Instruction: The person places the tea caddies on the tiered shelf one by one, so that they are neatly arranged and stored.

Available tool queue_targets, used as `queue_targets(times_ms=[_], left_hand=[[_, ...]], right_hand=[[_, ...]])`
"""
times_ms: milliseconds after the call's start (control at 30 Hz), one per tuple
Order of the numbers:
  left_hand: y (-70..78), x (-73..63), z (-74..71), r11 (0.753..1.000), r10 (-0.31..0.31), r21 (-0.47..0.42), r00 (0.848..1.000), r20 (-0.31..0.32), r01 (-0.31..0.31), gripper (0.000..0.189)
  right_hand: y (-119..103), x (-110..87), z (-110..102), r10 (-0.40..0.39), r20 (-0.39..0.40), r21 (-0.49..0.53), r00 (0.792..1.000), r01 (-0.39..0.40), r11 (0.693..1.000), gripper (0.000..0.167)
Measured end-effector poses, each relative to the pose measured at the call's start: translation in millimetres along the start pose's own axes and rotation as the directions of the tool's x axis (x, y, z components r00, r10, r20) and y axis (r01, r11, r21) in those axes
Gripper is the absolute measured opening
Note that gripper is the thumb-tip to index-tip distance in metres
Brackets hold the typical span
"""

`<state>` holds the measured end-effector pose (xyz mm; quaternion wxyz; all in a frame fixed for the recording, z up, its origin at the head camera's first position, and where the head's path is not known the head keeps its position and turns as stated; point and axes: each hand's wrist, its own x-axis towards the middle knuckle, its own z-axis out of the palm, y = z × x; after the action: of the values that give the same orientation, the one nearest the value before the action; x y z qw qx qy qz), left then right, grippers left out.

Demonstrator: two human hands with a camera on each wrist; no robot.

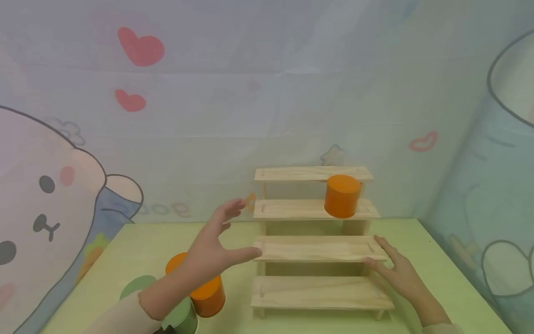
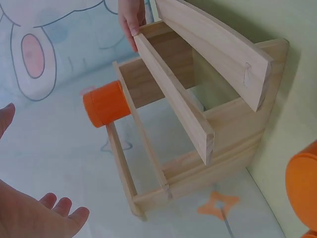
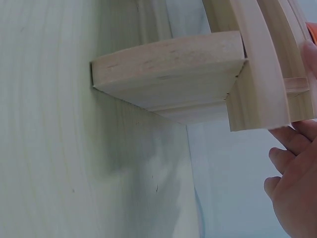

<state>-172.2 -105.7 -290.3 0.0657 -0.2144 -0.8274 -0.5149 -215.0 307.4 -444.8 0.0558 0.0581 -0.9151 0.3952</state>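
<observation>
On the second-highest step of a pale wooden four-step rack (image 1: 321,248), one orange cylindrical canister (image 1: 342,198) stands placed, while more orange canisters (image 1: 209,300) and green round canisters (image 1: 181,319) left of the rack seemingly remain unplaced, the left hand (image 1: 217,246) empty with fingers spread, the right hand (image 1: 397,270) gripping the rack's right end.

A wooden rack (image 1: 319,292) stands on a yellow-green table (image 1: 448,266), two orange tins (image 1: 211,300) and two green tins (image 1: 183,317) to its left. Toward the right of the rack's third step (image 1: 294,208) up sits another orange tin (image 1: 342,197).
</observation>
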Motion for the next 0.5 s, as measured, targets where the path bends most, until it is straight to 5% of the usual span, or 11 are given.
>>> queue_targets(times_ms=[300, 500], left_hand=[[-6.1, -33.7, -21.6, 0.999, 0.019, 0.042, 0.997, -0.076, -0.016, 0.087], [-27.1, -57.8, -30.2, 0.996, -0.025, 0.078, 0.993, -0.112, 0.034, 0.086]], right_hand=[[-0.4, 0.4, -0.5, -0.002, 0.014, 0.009, 1.0, 0.002, 1.0, 0.077], [0.8, 0.1, 0.2, 0.006, 0.012, 0.001, 1.0, -0.006, 1.0, 0.077]])
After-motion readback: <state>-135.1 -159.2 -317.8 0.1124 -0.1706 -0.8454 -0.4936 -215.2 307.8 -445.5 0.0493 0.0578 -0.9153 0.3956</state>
